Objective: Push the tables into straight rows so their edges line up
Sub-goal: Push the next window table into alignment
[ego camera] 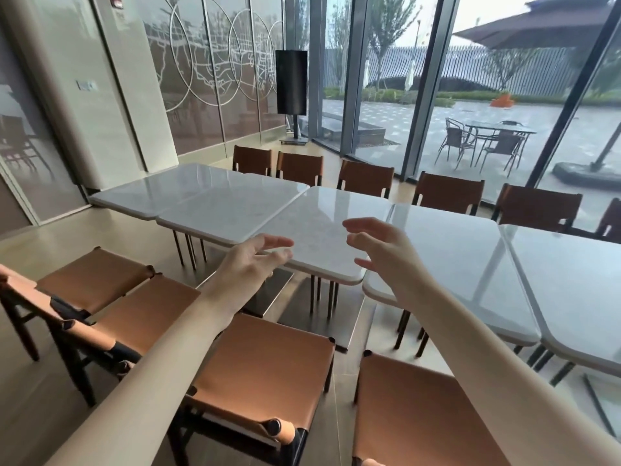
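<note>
1. Hands reach forward over the chairs toward the row of tables, both bare and holding nothing. The left hand (258, 255) has its fingers spread and loosely extended, fingertips at the near edge of the middle table (319, 227); whether they actually touch the edge cannot be told. The right hand (379, 250) is raised with the palm turned inward, fingers relaxed and slightly bent, above the near right corner of that same table.

2. Middle table sits skewed: its white marble top is turned at an angle, so its near edge does not run in line with its neighbours.

3. To its right stands another white table (453, 264), its near corner just beside the middle table's corner, and further right a third white table (578, 290) lies close against it.

4. To the left, a white table (232, 206) meets the middle table's left edge, and beyond it the far-left table (151, 193) reaches nearly to the wall.

5. Tan leather seats stand on the near side: one chair (268, 361) under the left forearm, one chair at right (413, 418), and two more at left (100, 277).

6. Brown chair backs (366, 176) line the far side of the tables, before tall glass windows (470, 95). A dark standing screen (291, 82) stands near the corner.
</note>
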A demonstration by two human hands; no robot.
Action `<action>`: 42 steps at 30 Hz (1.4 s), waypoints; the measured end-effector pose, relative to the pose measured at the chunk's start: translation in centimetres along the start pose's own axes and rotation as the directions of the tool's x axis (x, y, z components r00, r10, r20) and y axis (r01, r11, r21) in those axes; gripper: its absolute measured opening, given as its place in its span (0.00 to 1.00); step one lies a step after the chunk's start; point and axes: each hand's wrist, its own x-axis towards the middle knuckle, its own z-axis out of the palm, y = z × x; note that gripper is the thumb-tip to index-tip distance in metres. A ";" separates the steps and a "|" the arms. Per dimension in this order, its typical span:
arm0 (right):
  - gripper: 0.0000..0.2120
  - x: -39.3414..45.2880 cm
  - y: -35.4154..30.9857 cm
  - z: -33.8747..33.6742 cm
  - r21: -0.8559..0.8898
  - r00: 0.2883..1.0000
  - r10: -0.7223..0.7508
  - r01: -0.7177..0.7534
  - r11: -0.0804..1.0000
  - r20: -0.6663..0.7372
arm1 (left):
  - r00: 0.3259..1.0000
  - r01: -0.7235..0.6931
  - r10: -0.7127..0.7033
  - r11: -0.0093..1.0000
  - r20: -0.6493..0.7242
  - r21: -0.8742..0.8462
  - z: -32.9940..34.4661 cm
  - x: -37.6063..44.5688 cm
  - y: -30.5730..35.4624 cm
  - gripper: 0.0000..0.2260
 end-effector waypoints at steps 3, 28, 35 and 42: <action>0.10 1.1 0.0 -0.1 -0.001 1.000 -0.009 0.009 1.000 -0.019 | 1.000 -0.005 0.004 1.000 0.024 0.028 -0.3 1.7 0.3 0.14; 0.11 17.9 4.9 -0.7 0.111 0.986 0.029 -0.010 0.994 -0.165 | 0.990 0.019 -0.043 0.984 0.132 0.175 -3.5 22.7 -2.2 0.06; 0.12 19.6 7.7 3.5 0.082 0.989 0.095 -0.086 0.993 -0.113 | 0.984 0.062 -0.094 0.978 0.153 0.200 -6.0 23.6 -4.9 0.06; 0.11 20.4 6.8 9.5 0.075 0.985 0.103 -0.094 0.993 -0.138 | 0.975 0.092 -0.125 0.979 0.184 0.180 -12.5 23.2 -8.6 0.07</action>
